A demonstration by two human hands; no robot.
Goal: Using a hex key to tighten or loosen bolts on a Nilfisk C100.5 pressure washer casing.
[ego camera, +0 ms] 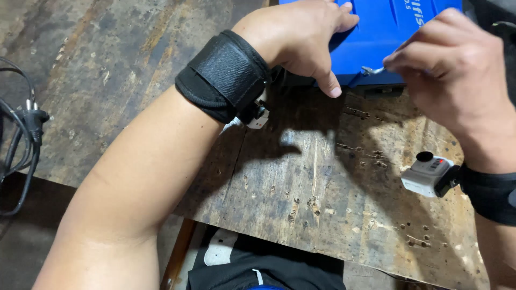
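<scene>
A person's left hand (301, 37) rests flat on a blue case (371, 37) while the right hand (451, 70) pinches a small metal piece (372, 70) lying sideways at the case's near edge

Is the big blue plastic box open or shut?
Shut, it seems: the blue plastic box shows its flat lid. The right hand pinches a small metal latch at its front edge; the left hand rests on top.
</scene>
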